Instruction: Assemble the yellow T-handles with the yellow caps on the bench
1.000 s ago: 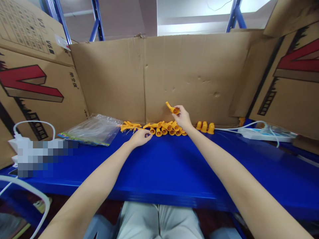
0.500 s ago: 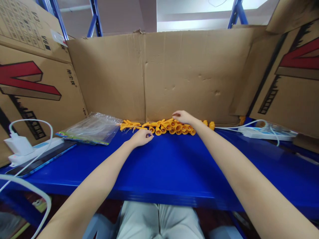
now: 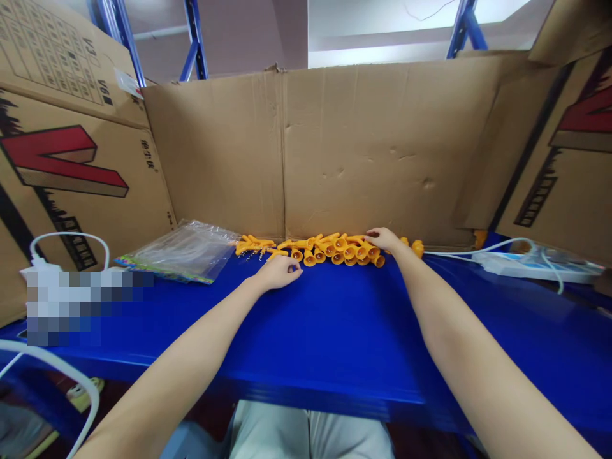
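A heap of orange trumpet-shaped plastic pieces [image 3: 350, 254] lies along the back of the blue table, their hollow bells facing me. Left of them are several orange corkscrew handles [image 3: 253, 242], with metal spirals pointing forward. My left hand [image 3: 277, 273] rests loosely curled on the tabletop in front of the heap's left end. A gap shows between thumb and forefinger, and no item is visible in it. At the heap's rear right, the fingertips of my right hand [image 3: 383, 238] close around the end of one orange trumpet-shaped piece. The grip is partly hidden.
A clear plastic bag [image 3: 184, 252] with a coloured edge lies at left. A cardboard wall [image 3: 373, 153] stands behind the heap, with printed boxes [image 3: 71, 159] at the sides. A white power strip [image 3: 535, 264] and cables are at right. Another white cable [image 3: 81, 382] loops at front left.
My right hand has moved right and down, from above the middle of the heap to its right part. My left hand stays nearly in place. The view has shifted slightly.
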### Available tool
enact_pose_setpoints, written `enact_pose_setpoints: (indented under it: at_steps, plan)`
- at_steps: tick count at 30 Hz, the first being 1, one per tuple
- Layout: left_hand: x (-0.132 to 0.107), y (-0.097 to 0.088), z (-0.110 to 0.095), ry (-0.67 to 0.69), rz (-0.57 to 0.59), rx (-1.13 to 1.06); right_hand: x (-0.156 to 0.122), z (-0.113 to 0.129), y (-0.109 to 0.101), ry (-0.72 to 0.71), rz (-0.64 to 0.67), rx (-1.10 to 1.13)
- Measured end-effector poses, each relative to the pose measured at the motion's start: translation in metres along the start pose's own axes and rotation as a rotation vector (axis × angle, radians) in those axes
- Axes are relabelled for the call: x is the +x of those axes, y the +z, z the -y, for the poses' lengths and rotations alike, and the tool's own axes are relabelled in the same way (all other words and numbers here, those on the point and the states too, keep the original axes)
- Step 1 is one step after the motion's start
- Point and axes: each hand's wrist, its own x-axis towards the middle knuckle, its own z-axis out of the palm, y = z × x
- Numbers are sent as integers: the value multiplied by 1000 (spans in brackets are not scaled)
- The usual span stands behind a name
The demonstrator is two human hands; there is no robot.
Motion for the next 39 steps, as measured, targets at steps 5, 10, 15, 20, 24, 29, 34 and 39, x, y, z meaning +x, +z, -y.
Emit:
enact_pose_setpoints:
  at_steps: [5,10,15,20,24,29,34,39]
  plan:
    - [-1,-2,-2,-1,23,15,3,-1,1,102,46,42]
    - [-1,-4,-6,-20,43,8,5,-3,-1,165,71,16]
    - [-2,-4,-7,-8,36,3,8,-6,5,182,20,-32]
    - [-2,-5,-8,-19,47,19,4,-6,8,201,-11,-28]
    - [-2,-6,-9,-24,52,27,-5,2,-2,201,64,-25]
    - [-2,-4,-6,-10,51,22,-16,12,-13,241,144,14]
    - [-2,-5,-6,-9,50,31,-11,16,-9,278,165,-83]
    - [-3,-6,-8,-13,52,32,-3,15,-4,227,248,-160]
